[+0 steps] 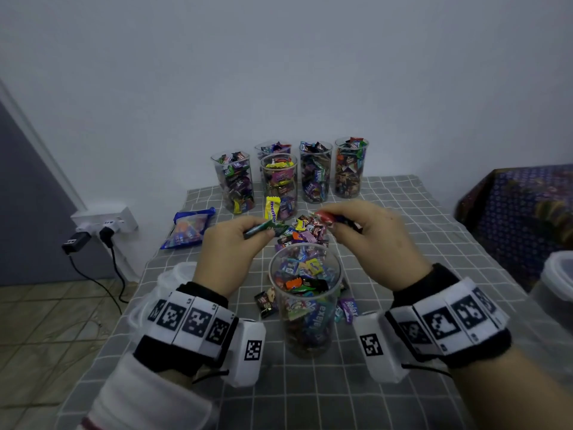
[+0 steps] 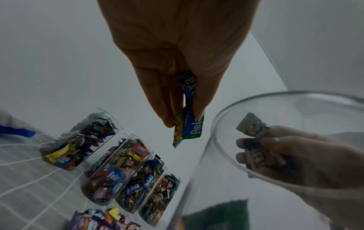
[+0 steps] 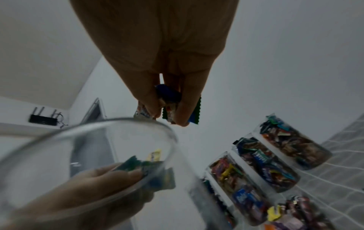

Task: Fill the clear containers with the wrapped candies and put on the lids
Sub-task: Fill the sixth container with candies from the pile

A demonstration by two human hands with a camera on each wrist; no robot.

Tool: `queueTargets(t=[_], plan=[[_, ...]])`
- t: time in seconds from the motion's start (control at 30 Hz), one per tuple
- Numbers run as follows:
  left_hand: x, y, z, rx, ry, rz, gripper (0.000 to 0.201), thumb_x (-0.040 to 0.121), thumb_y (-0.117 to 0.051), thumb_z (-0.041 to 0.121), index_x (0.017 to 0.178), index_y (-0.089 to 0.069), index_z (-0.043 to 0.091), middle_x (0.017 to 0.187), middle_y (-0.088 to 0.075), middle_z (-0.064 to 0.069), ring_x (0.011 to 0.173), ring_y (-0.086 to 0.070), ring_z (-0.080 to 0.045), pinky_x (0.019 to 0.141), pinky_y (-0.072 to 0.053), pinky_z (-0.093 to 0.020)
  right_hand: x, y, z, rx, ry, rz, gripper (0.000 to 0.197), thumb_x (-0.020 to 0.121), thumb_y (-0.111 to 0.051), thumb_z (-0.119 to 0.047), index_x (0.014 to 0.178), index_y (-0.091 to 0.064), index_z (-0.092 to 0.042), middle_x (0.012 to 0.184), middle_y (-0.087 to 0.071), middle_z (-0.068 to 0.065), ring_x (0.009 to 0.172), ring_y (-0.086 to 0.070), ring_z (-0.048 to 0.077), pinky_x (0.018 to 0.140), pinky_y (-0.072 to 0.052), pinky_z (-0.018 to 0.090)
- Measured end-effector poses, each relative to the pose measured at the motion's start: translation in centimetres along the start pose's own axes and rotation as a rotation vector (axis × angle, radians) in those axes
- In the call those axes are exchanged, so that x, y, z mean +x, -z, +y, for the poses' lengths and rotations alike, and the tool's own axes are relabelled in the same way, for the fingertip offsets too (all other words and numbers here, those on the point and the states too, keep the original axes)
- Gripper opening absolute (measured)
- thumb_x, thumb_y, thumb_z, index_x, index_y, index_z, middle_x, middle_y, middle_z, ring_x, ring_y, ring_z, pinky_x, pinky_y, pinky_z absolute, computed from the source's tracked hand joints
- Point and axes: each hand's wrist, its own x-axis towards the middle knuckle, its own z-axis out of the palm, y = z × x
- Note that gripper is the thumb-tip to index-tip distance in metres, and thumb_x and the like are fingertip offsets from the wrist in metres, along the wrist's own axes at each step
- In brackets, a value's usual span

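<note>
A clear container, open-topped and well filled with wrapped candies, stands at the table's middle, between my wrists. My left hand hovers over its far left rim and pinches green-and-blue Relaxa candies. My right hand hovers over the far right rim and grips several wrapped candies, red and blue among them. A loose heap of candies lies on the cloth just behind the container. Several filled containers stand in a group at the table's far side, without lids.
A blue candy bag lies at the left. Clear lids are stacked by my left wrist. A yellow Mentos roll leans on a far container. A few candies lie beside the near container. A lidded tub is at the right edge.
</note>
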Motion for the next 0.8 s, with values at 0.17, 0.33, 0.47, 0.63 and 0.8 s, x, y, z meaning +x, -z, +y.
queueTargets(t=[0.17,0.33,0.47,0.63,0.8], plan=[[-0.8,0.5,0.4,-0.047,-0.054,0.028,0.009,0.083,-0.07,0.018,0.09,-0.076,0.016,0.072,-0.068,0.012,0.065,-0.057,0.0,0.064,-0.045,-0.019,-1.2,-0.5,-1.6,0.026,0.121,-0.043,0.024,0.088,-0.058,-0.016,0.109,-0.069,-0.019,0.094,-0.062,-0.014,0.09,-0.052,-0.003,0.08,-0.038,0.006],[-1.6,0.7,0.7,-0.107,-0.058,0.01,0.012,0.083,-0.07,0.016,0.084,-0.072,0.028,0.069,-0.067,0.024,0.068,-0.059,0.006,0.065,-0.045,-0.011,-2.3,-1.2,-2.1,0.019,0.157,-0.04,0.033,0.081,-0.054,-0.016,0.111,-0.069,-0.018,0.104,-0.067,-0.007,0.098,-0.053,0.002,0.085,-0.037,0.008],[-2.0,0.6,1.2,-0.16,-0.052,-0.014,0.017,0.084,-0.069,0.016,0.086,-0.07,0.033,0.078,-0.071,0.018,0.078,-0.064,0.002,0.076,-0.052,-0.02,-2.7,-1.6,-2.3,0.0,0.173,-0.014,0.039,0.079,-0.057,-0.016,0.117,-0.066,-0.018,0.113,-0.064,-0.004,0.104,-0.051,0.003,0.089,-0.038,0.008],[-2.2,0.6,1.2,-0.19,-0.02,-0.018,0.018,0.084,-0.068,0.016,0.086,-0.07,0.034,0.081,-0.072,0.015,0.08,-0.065,-0.001,0.078,-0.052,-0.025,-3.5,-2.1,-2.2,0.111,0.113,0.049,0.039,0.08,-0.057,-0.02,0.118,-0.065,-0.016,0.117,-0.059,-0.007,0.104,-0.053,0.003,0.08,-0.053,0.02],[-2.7,0.6,1.4,-0.174,-0.045,-0.019,0.018,0.084,-0.069,0.015,0.086,-0.071,0.033,0.081,-0.072,0.012,0.078,-0.064,-0.002,0.074,-0.051,-0.023,-4.7,-2.1,-1.8,0.174,-0.014,0.089,0.054,0.075,-0.054,-0.048,0.127,-0.052,-0.033,0.125,-0.051,-0.022,0.118,-0.047,-0.001,0.098,-0.045,0.029]])
